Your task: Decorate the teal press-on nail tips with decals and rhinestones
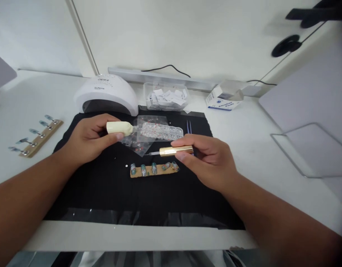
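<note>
Landmark: black mat [109, 193], spread on the white worktop [243, 148]; all places are referred to it.
Left hand [87, 142]: over the mat's left-rear part, fingers curled shut round a cream bottle [119, 128] lying sideways.
Right hand [209, 159]: over the mat's middle right, fingers pinched on a gold-handled brush [175, 150], thin tip pointing left.
Handling, bottle: judged light, smooth, rigid; best held round the body.
Handling, brush: judged light, stiff, slippery metal handle; grip mid-handle, since the tip looks delicate.
Nail strip [154, 169]: on the mat's middle, just before the brush; 1 strip, 5 painted nail tips, probably light and easily knocked.
Second strip [35, 135]: off the mat's left edge; 1 strip, 5 tips.
Gem tray [159, 130]: mat's rear middle; 1.
Nail lamp [106, 94]: behind the mat's left-rear corner; 1.
Clear tub [166, 97], blue-white box [223, 98]: behind the mat; 1 each.
Tweezers [189, 127]: mat's rear right; 1.
</note>
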`<state>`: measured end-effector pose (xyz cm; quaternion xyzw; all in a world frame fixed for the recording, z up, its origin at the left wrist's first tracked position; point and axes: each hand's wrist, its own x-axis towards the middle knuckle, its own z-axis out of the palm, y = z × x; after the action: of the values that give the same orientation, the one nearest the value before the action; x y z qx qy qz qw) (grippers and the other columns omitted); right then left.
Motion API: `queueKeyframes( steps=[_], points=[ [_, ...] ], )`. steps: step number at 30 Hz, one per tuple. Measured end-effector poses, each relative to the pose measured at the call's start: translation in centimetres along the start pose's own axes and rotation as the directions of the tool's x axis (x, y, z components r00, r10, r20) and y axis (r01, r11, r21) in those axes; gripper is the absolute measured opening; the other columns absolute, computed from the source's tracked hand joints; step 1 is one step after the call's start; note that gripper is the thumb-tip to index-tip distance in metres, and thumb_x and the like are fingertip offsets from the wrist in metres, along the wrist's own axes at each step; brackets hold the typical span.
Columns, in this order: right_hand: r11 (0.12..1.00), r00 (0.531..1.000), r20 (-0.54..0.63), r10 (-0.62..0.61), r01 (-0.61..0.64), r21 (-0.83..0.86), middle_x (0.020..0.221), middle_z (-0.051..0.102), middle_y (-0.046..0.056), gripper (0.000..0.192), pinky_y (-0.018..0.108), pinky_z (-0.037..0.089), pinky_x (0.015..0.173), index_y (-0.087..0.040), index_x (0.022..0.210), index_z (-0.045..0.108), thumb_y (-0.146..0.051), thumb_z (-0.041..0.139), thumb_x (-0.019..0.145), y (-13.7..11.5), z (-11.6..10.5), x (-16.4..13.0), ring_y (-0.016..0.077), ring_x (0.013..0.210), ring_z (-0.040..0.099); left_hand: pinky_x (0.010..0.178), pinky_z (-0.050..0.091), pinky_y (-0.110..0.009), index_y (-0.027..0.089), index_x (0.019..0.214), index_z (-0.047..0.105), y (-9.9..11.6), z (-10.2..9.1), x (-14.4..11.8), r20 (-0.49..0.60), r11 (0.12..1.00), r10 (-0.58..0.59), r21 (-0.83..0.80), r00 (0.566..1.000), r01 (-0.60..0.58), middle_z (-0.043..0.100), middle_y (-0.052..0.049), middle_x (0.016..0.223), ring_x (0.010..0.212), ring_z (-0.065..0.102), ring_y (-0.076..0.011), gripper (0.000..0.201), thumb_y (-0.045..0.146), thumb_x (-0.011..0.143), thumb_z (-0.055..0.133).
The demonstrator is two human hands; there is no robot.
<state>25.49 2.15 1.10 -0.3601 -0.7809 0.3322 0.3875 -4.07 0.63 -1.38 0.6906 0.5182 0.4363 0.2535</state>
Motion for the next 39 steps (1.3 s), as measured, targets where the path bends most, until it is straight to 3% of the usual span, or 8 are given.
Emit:
queueKeyframes(
  steps=[2, 6, 12, 28, 32, 35, 39],
  points=[
    [0.997, 0.992, -0.111, 0.052, -0.045, 0.057, 0.078, 0.073, 0.0, 0.012, 0.031, 0.053, 0.063, -0.027, 0.093, 0.076, -0.027, 0.068, 0.084, 0.6, 0.4, -0.3, 0.0157, 0.066, 0.066, 0.061, 0.044, -0.025, 0.02, 0.094, 0.071, 0.6, 0.2, -0.2, 0.002, 0.995, -0.007, -0.095, 1.0, 0.007, 0.069, 0.001, 0.08, 0.07, 0.057, -0.0137, 0.021, 0.037, 0.083, 0.075],
    [0.939, 0.959, -0.244, 0.142, -0.053, 0.339, 0.072, 0.072, -0.001, 0.014, 0.032, 0.055, 0.063, -0.027, 0.096, 0.074, -0.028, 0.069, 0.084, 1.9, 0.9, -0.2, 0.0146, 0.062, 0.066, 0.06, 0.046, -0.026, 0.021, 0.091, 0.071, 1.6, 0.7, -0.6, 0.009, 0.955, -0.001, -0.297, 1.0, 0.003, 0.071, -0.001, 0.076, 0.068, 0.061, -0.0152, 0.019, 0.035, 0.081, 0.076],
    [0.875, 0.961, -0.226, 0.159, -0.031, 0.483, 0.064, 0.073, -0.003, 0.014, 0.028, 0.058, 0.063, -0.027, 0.093, 0.076, -0.023, 0.073, 0.08, 2.2, 1.5, 0.2, 0.0126, 0.059, 0.069, 0.053, 0.044, -0.024, 0.019, 0.087, 0.073, 2.3, 1.0, -0.7, 0.031, 0.953, 0.008, -0.304, 0.999, 0.002, 0.07, -0.002, 0.072, 0.061, 0.061, -0.014, 0.016, 0.034, 0.08, 0.075],
    [0.945, 0.985, -0.133, 0.106, -0.058, 0.321, 0.07, 0.074, 0.0, 0.017, 0.03, 0.06, 0.061, -0.024, 0.099, 0.075, -0.03, 0.07, 0.084, 2.3, 2.3, -0.3, 0.0162, 0.064, 0.072, 0.053, 0.046, -0.023, 0.02, 0.091, 0.071, 2.7, 1.4, -1.1, 0.134, 0.977, -0.006, -0.213, 0.991, 0.034, 0.068, -0.002, 0.074, 0.061, 0.061, -0.0151, 0.02, 0.037, 0.082, 0.072],
    [0.986, 1.0, -0.004, 0.022, -0.021, 0.168, 0.072, 0.075, 0.001, 0.018, 0.032, 0.059, 0.064, -0.024, 0.101, 0.076, -0.028, 0.068, 0.084, 1.1, 2.5, 0.1, 0.0168, 0.068, 0.072, 0.052, 0.047, -0.023, 0.021, 0.093, 0.071, 3.1, 1.6, -1.3, 0.189, 0.989, 0.022, -0.145, 0.982, 0.006, 0.068, -0.001, 0.072, 0.059, 0.061, -0.0147, 0.018, 0.036, 0.082, 0.07],
    [0.993, 0.995, 0.033, -0.098, 0.096, 0.07, 0.071, 0.074, 0.002, 0.018, 0.033, 0.058, 0.065, -0.025, 0.099, 0.077, -0.026, 0.067, 0.084, 0.3, 2.4, 0.2, 0.0181, 0.07, 0.071, 0.052, 0.047, -0.023, 0.021, 0.095, 0.071, 3.5, 1.7, -1.3, 0.21, 0.995, 0.03, -0.1, 0.977, -0.009, 0.068, 0.0, 0.073, 0.06, 0.061, -0.0148, 0.019, 0.035, 0.082, 0.07],
    [0.987, 0.998, -0.065, -0.022, 0.032, 0.156, 0.073, 0.073, 0.0, 0.018, 0.03, 0.055, 0.062, -0.027, 0.102, 0.076, -0.025, 0.066, 0.087, 0.8, 2.0, -0.4, 0.015, 0.065, 0.068, 0.056, 0.048, -0.023, 0.018, 0.092, 0.071, 3.3, 1.5, -1.2, 0.16, 0.981, 0.017, -0.192, 0.987, 0.014, 0.069, -0.002, 0.074, 0.062, 0.061, -0.0148, 0.019, 0.033, 0.08, 0.073]
  ],
)
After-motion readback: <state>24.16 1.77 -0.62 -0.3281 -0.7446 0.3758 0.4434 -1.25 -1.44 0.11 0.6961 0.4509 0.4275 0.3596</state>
